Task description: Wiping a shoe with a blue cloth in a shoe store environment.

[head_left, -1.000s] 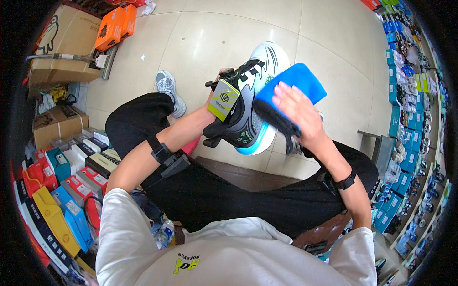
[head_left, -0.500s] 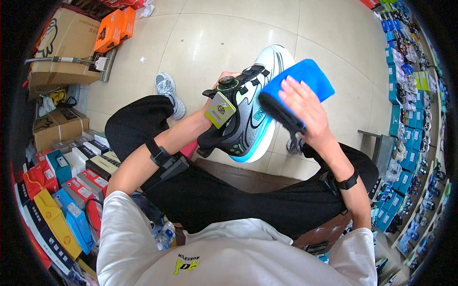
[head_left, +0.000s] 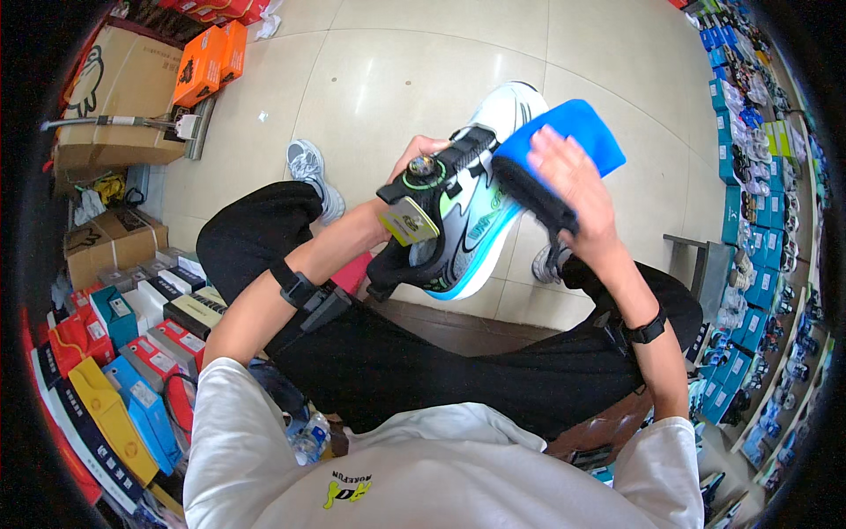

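Over my lap is a grey, white and black sneaker [head_left: 480, 207] with a blue-edged sole, its toe pointing away and slightly right. My left hand [head_left: 416, 154] grips it from the left side; most of the fingers are hidden behind it. A round dial [head_left: 426, 167] sits on the shoe's tongue, and a yellow-green tag [head_left: 409, 220] hangs by the collar. My right hand [head_left: 577, 189] lies over a blue cleaning pad [head_left: 592, 132] with a fuzzy black edge, holding it against the shoe's right side. Its fingers are stretched along the blue face.
Stacked shoe boxes [head_left: 132, 392] and cardboard cartons [head_left: 119, 247] crowd the left side. Orange boxes [head_left: 201, 66] stand at the far left. Shelves of shoes and teal boxes [head_left: 749, 291] line the right. A plastic bottle [head_left: 310, 438] is beside my left hip. Pale tiles cover the floor [head_left: 397, 79].
The right hand and blue pad have shifted slightly right along the shoe. The sneaker has turned a little in my left hand, and its tag has swung round.
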A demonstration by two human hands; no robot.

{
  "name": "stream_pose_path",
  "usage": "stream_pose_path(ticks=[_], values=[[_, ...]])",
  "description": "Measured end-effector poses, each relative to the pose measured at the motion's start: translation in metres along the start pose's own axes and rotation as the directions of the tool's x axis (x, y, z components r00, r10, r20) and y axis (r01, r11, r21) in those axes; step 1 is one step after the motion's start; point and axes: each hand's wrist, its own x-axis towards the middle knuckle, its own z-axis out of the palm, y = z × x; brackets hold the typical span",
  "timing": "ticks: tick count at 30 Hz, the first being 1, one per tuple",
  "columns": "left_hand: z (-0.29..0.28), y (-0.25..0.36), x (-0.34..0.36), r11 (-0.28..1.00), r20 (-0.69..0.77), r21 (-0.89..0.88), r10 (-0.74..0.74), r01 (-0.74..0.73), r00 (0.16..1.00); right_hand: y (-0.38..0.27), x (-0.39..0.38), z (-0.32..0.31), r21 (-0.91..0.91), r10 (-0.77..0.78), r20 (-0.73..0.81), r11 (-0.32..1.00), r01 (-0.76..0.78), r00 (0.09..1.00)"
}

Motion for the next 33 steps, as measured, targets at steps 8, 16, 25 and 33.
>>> stream_pose_path(ticks=[8, 16, 25, 33], values=[[-0.009, -0.005, 0.008, 0.996, 0.202, -0.017, -0.081, 0.086, 0.976, 0.004, 0.003, 0.001, 0.018, 0.197, -0.101, 0.980, -0.197, 0.975], [-0.056, -0.015, 0.027, 0.973, 0.197, -0.088, 0.228, -0.214, 0.954, -0.038, -0.017, 0.027, 0.228, -0.136, 0.170, 0.969, 0.095, 0.976], [-0.017, 0.005, 0.001, 0.995, 0.134, 0.100, -0.002, -0.012, 0.991, -0.016, -0.009, 0.013, 0.055, 0.005, 0.071, 0.998, -0.009, 0.997], [0.031, -0.004, -0.025, 0.913, -0.002, 0.356, -0.210, 0.197, 0.978, 0.012, 0.009, 0.000, -0.033, 0.177, -0.082, 0.983, -0.180, 0.981]])
